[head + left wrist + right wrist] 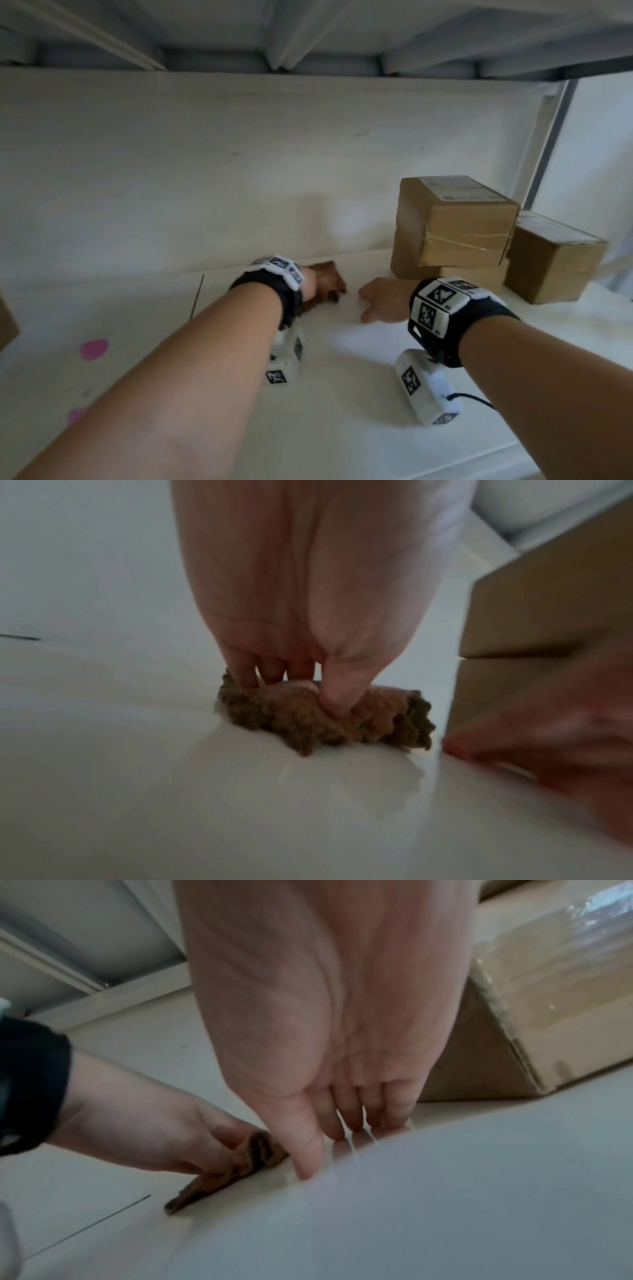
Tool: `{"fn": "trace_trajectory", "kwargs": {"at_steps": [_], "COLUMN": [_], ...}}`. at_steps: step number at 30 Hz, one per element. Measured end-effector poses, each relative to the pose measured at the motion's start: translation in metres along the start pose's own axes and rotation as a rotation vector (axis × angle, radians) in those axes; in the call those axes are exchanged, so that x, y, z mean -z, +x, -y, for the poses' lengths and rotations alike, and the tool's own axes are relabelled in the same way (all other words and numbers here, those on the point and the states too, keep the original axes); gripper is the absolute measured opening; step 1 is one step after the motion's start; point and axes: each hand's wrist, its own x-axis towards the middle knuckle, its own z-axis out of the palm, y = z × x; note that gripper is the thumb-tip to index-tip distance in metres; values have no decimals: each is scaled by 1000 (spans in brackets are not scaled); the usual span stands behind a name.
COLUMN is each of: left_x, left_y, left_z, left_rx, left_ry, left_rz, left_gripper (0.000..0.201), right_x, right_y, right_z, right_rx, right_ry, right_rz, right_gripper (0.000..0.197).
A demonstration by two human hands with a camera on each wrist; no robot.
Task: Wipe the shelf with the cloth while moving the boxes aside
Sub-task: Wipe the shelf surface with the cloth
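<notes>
White shelf (342,394) mid-wipe: left hand (308,647) grips brown cloth (325,718) near back wall, right hand (383,301) flat, fingers straight; cardboard boxes (455,226) at right, likely unwiped beneath.

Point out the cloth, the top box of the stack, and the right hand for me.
cloth (318,718): left wrist view, bunched middle under the thumb.
top box (455,219): head view, its front face.
right hand (383,301): head view, back of the hand.

Head above — wrists low, shelf (342,411) shared
</notes>
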Motion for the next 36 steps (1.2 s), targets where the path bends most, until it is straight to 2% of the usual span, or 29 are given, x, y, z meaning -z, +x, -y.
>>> {"fn": "trace_trajectory", "kwargs": {"at_steps": [3, 5, 8, 13, 15, 18, 22, 26, 28, 33, 36], "left_x": [16, 15, 6, 0, 0, 3, 1, 9, 19, 17, 8], "left_y": [-19, -27, -48, -72, -75, -69, -67, -66, -83, -111, -108], "left_z": [16, 40, 61, 31, 22, 25, 33, 48, 52, 114, 154], "left_rx": [48, 91, 199, 163, 92, 126, 154, 196, 234, 361, 454], "left_ry": [-107, -65, -66, 42, 28, -40, -16, 117, 190, 161, 100], "left_rz": [56, 33, 115, 229, 257, 287, 196, 195, 178, 111, 77], "left_gripper": [39, 38, 56, 65, 64, 67, 80, 78, 79, 69, 41], "right_x": [-1, -1, -2, -5, -6, -10, -12, -14, -16, -18, -19], "right_y": [-2, -2, -2, -8, -15, -26, -41, -42, -37, -29, -27], "right_z": [-4, -3, -1, 11, 18, 24, 34, 70, 80, 77, 76], "right_rx": [-10, -6, 12, -1, -3, 23, 112, 272, 272, 203, 190], "right_ry": [-33, -50, -108, -110, -110, -118, -99, -49, -38, -46, -49], "right_rz": [6, 1, 14, -27, -22, -6, -106, -130, -106, -48, -47], "right_gripper": [57, 58, 54, 52, 57, 60, 66, 65, 67, 68, 67]}}
